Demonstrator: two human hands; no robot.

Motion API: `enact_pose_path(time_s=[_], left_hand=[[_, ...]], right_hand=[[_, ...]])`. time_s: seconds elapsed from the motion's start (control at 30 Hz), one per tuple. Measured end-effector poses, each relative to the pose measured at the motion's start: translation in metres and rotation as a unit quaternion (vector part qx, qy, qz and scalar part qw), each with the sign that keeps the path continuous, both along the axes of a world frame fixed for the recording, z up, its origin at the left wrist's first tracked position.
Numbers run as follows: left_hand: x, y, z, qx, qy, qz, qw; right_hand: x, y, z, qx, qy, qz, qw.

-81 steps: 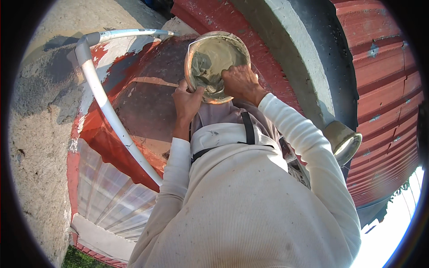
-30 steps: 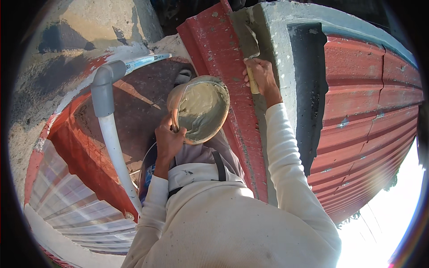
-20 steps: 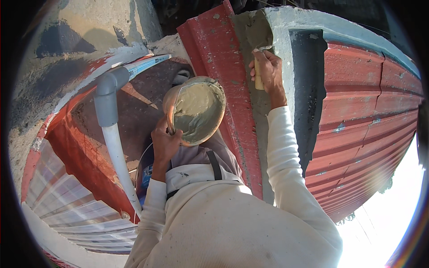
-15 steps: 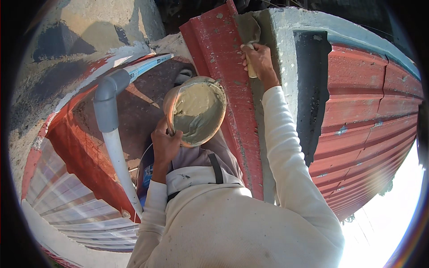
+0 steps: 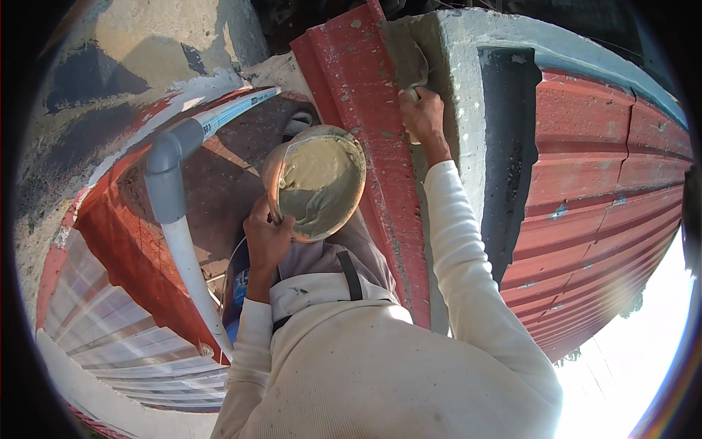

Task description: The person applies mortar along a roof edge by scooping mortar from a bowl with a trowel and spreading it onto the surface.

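My left hand (image 5: 267, 233) grips the near-left rim of a round orange bowl (image 5: 273, 180), thumb over the edge. Wet grey-green mortar (image 5: 319, 179) fills much of the bowl, which tilts toward me. Up and to the right, my right hand (image 5: 424, 117) is closed round the handle of a trowel (image 5: 417, 67). The trowel's blade points away from me and lies against the grey mortar-coated side (image 5: 431, 44) of a low wall, next to a red metal sheet (image 5: 358, 80). Whether mortar sits under the blade is hidden.
Left of the bowl, a white pipe (image 5: 191, 263) with a grey elbow (image 5: 167, 164) rises beside an orange-red sheet edge (image 5: 131, 256). Translucent corrugated roofing (image 5: 124, 329) lies lower left. Right of the wall's pale top (image 5: 468, 102) are a dark gutter strip (image 5: 508, 154) and red corrugated roofing (image 5: 585, 205).
My right hand and the trowel have shifted slightly toward me and to the right along the wall's side. The bowl has moved a little left in view, still held.
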State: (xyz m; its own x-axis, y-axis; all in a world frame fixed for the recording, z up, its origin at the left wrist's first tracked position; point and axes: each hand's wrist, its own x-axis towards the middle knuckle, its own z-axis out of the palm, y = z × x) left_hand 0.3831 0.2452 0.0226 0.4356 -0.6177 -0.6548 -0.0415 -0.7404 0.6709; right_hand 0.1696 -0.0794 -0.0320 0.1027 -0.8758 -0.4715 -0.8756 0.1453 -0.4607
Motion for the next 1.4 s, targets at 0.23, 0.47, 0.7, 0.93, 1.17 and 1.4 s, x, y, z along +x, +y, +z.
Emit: enact_pose_path(time_s=[0.23, 0.47, 0.7, 0.93, 1.17, 1.4], left_hand=[[-0.002, 0.005, 0.004, -0.002, -0.022, 0.003, 1.0], [-0.003, 0.004, 0.001, -0.01, -0.035, -0.016, 0.999], [-0.001, 0.011, 0.005, 0.011, -0.02, -0.011, 1.0], [-0.005, 0.024, 0.003, -0.002, -0.076, -0.072, 0.994], [-0.001, 0.054, -0.017, -0.009, -0.048, -0.049, 0.998], [0.01, 0.073, -0.014, 0.013, 0.016, -0.011, 1.0]], right_hand=[[-0.027, 0.042, 0.037, -0.107, -0.098, -0.047, 0.988], [-0.055, 0.061, 0.006, -0.117, -0.005, -0.003, 0.993], [-0.037, 0.081, 0.062, -0.149, -0.079, -0.049, 0.985], [-0.002, 0.038, -0.033, -0.138, -0.066, -0.027, 0.988], [-0.038, 0.082, -0.017, -0.27, -0.113, -0.064, 0.954], [-0.031, 0.123, -0.042, -0.239, -0.127, -0.095, 0.958]])
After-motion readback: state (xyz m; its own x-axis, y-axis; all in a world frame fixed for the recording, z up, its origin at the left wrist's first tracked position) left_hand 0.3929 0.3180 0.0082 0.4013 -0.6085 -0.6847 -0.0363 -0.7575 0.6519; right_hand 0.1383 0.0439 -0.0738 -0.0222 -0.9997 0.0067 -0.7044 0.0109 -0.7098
